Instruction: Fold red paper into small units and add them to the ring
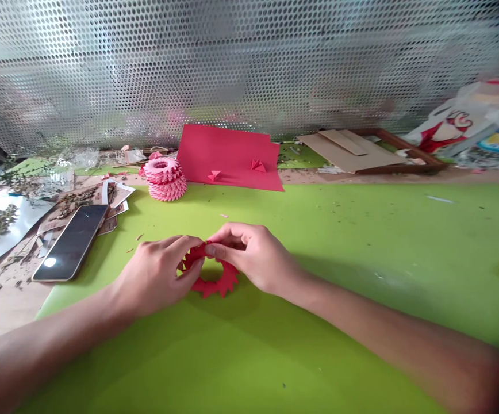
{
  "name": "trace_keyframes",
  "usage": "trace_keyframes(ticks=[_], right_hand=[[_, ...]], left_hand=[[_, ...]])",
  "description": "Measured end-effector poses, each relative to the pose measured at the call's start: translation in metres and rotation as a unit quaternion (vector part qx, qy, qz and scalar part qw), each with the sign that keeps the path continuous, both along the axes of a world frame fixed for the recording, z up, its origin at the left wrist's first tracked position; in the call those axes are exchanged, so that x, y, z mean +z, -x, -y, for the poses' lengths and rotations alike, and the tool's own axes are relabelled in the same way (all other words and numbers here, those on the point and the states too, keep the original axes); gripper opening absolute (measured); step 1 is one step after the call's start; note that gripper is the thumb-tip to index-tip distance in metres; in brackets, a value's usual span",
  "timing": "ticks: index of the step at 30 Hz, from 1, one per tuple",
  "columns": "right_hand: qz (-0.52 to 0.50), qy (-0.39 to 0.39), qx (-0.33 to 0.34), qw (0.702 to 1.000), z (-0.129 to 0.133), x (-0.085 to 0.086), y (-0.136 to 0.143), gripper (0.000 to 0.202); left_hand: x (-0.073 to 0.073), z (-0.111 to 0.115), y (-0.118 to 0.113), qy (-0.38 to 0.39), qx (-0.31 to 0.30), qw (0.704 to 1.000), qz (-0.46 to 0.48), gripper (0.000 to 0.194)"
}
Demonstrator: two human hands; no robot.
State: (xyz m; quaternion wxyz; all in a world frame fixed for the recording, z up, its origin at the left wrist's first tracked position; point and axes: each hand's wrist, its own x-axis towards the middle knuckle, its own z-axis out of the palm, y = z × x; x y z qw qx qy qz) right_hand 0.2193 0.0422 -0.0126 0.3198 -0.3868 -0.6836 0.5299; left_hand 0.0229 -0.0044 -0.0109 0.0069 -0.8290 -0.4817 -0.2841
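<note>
The single head-worn camera looked forward and down across a green mat [318,241] from the person's own seat, close to the hands, with both forearms entering from the bottom edge. It faced a perforated metal screen [249,63] that closed off the far side

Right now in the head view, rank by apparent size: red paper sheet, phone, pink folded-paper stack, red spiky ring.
1. red paper sheet, clearly largest.
2. phone.
3. and 4. unsure: pink folded-paper stack and red spiky ring look alike; the ring is nearer the camera and partly hidden by the left hand and right hand.
</note>
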Motion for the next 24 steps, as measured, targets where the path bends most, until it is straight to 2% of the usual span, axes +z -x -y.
trace_keyframes(ticks=[4,8,14,24], right_hand=[[-0.003,-0.008,0.002,1.0,0.0015,0.0021,-0.0003,0.025],[-0.01,-0.036,-0.018,0.999,0.001,0.0054,-0.0018,0.021],[0.008,-0.045,-0.017,0.999,0.0009,0.0047,-0.0023,0.017],[0.0,-0.014,0.002,1.0,-0.0015,0.0001,0.0,0.014]], left_hand=[[0.0021,0.0003,0.0011,0.004,0.003,1.0,0.001,0.026],[0.0061,-0.0004,0.003,0.027,0.055,0.998,-0.021,0.039],[0.0064,0.0009,0.0006,0.062,0.06,0.995,-0.058,0.016],[0.0064,0.0012,-0.0021,0.086,0.056,0.994,-0.039,0.017]])
